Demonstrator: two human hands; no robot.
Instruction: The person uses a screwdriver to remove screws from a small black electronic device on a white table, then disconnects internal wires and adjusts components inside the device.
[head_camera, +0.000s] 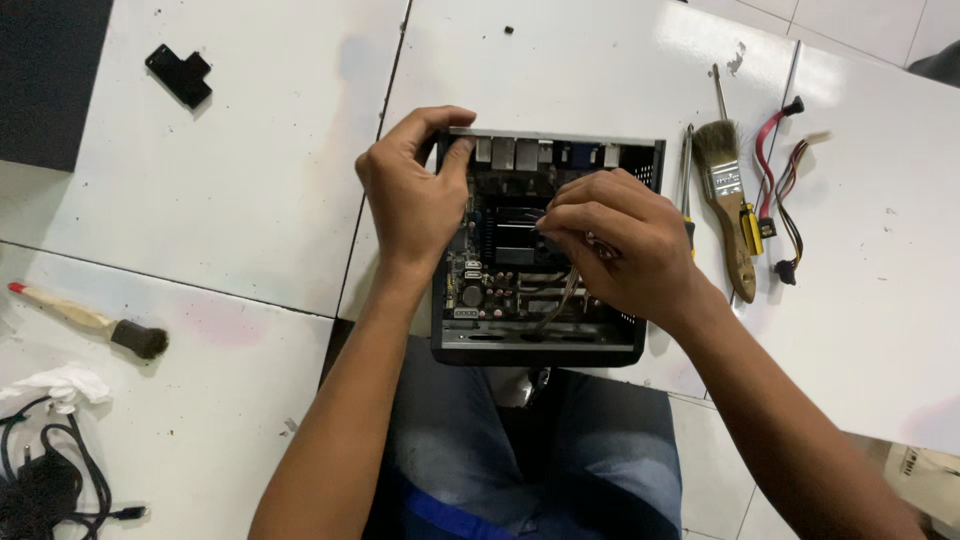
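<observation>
While an open small computer case (545, 345) lay at the near edge of the white tabletop (250, 180), over the lap, its left wall was gripped by the left hand (410, 200), thumb hooked on the rear corner. Thin wires (560, 300) inside were pinched by the right hand (620, 245) above the circuit board (490, 285). The metal shell was judged stiff and best held by its walls, the board fragile and the wires limp. A paintbrush (728, 200) and screwdriver (687, 175) lay toward the right edge.

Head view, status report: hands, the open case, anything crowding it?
Left hand grips computer case rear corner. Right hand inside, pinching thin cables. Paintbrush lies beside case.
</observation>
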